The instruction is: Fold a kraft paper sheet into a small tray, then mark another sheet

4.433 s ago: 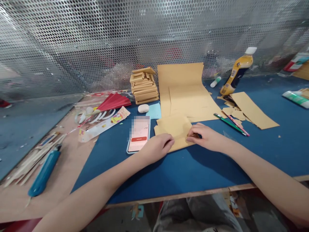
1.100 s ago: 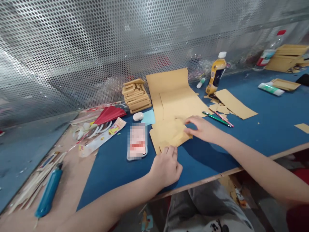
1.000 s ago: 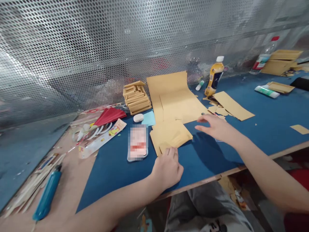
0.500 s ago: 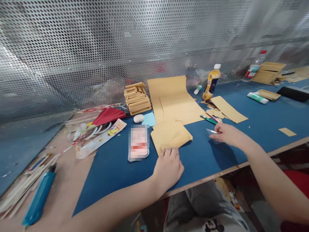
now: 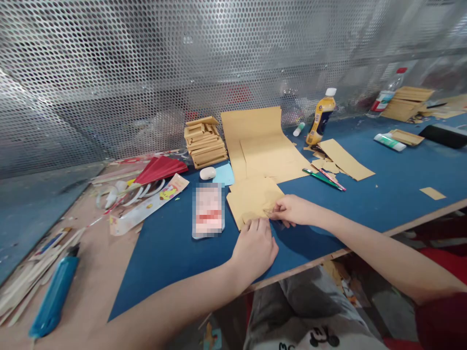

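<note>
One kraft-paper sheet (image 5: 250, 197), likely light, creasable: hold edges. Your left hand (image 5: 255, 248) lies unclenched, nearside; right hand (image 5: 291, 210) pinches clear sliver (image 5: 268, 212).

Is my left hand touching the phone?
Apart. The head view shows a strip of blue tabletop between your left hand and the phone; your fingers lie over the tan paper.

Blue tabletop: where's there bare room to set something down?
It's bare between the phone and left arm, and mostly so between the pink pen and small tan card. Crowded: around the yellow bottle, paper scraps, and tan sheet by the left hand and right hand.
</note>
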Tool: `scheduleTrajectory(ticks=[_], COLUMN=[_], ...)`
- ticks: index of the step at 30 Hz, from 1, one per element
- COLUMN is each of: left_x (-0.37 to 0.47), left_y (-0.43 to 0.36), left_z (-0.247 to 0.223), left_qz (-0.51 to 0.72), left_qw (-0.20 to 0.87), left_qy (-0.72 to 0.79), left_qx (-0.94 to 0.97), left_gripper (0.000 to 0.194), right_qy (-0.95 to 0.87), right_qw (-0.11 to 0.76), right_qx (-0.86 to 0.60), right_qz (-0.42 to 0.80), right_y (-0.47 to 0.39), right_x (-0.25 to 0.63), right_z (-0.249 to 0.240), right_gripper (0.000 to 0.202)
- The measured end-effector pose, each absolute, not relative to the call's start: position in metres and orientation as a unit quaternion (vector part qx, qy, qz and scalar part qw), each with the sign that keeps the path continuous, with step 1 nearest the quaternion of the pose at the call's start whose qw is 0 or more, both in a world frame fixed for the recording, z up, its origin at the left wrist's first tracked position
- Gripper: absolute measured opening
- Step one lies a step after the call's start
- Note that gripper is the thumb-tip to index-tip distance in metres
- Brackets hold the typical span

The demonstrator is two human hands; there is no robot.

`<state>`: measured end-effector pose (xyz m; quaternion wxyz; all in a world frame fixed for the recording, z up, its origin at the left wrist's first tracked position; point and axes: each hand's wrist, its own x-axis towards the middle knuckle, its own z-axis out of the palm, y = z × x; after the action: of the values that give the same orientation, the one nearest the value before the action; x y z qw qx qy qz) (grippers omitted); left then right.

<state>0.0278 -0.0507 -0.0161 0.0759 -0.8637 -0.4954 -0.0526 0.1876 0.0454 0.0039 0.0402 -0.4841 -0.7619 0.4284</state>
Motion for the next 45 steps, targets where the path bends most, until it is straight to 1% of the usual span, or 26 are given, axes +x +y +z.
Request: scheduleTrajectory(ticks=[8, 12, 15, 18, 20, 22, 24, 26, 29, 31, 34, 38, 41, 45], left_x=[0.027, 0.026, 0.027, 0.026, 0.021, 0.012, 0.0, -0.013, -0.026, -0.03, -0.032, -0.033, -0.034, -0.035], left_y=[-0.054, -0.054, -0.054, -0.053, -0.05, -0.042, -0.031, -0.018, -0.005, -0.003, -0.005, -0.009, -0.01, -0.011], left_z=[-0.015, -0.014, -0.014, -0.012, -0.009, -0.004, 0.001, 0.005, 0.006, 0.005, 0.003, 0.002, 0.004, 0.006], left_qz=[-0.045, -0.042, -0.041, -0.045, -0.047, -0.05, -0.059, -0.081, -0.116, -0.132, -0.142, -0.144, -0.146, -0.146], left_qw=[0.074, 0.073, 0.04, -0.003, -0.022, -0.042, -0.07, -0.094, -0.122, -0.136, -0.149, -0.155, -0.157, -0.155], left_qy=[-0.503, -0.501, -0.507, -0.506, -0.5, -0.494, -0.491, -0.497, -0.511, -0.516, -0.52, -0.524, -0.527, -0.536], left_qx=[-0.86, -0.862, -0.86, -0.861, -0.865, -0.867, -0.866, -0.859, -0.843, -0.836, -0.829, -0.825, -0.823, -0.817], left_gripper=[0.04, 0.04, 0.041, 0.043, 0.039, 0.035, 0.036, 0.036, 0.03, 0.027, 0.023, 0.016, 0.014, 0.015], right_qy=[-0.791, -0.776, -0.766, -0.743, -0.73, -0.724, -0.721, -0.716, -0.695, -0.681, -0.679, -0.706, -0.717, -0.711], right_qw=[-0.028, -0.045, -0.042, -0.031, -0.017, 0.003, 0.024, 0.056, 0.124, 0.144, 0.107, 0.048, 0.042, 0.034], right_qx=[-0.522, -0.546, -0.562, -0.584, -0.587, -0.58, -0.564, -0.547, -0.533, -0.525, -0.508, -0.473, -0.471, -0.462], right_qz=[0.319, 0.312, 0.309, 0.327, 0.349, 0.375, 0.402, 0.43, 0.466, 0.49, 0.519, 0.525, 0.512, 0.529], right_y=[0.047, 0.052, 0.057, 0.061, 0.063, 0.063, 0.061, 0.057, 0.046, 0.038, 0.028, 0.02, 0.02, 0.02], right_x=[0.187, 0.197, 0.208, 0.22, 0.226, 0.231, 0.235, 0.237, 0.237, 0.231, 0.21, 0.171, 0.149, 0.135], right_z=[0.02, 0.026, 0.026, 0.022, 0.019, 0.017, 0.018, 0.02, 0.026, 0.029, 0.027, 0.016, 0.009, 0.003], right_gripper=[0.026, 0.028, 0.031, 0.027, 0.026, 0.027, 0.028, 0.03, 0.033, 0.035, 0.032, 0.025, 0.026, 0.03])
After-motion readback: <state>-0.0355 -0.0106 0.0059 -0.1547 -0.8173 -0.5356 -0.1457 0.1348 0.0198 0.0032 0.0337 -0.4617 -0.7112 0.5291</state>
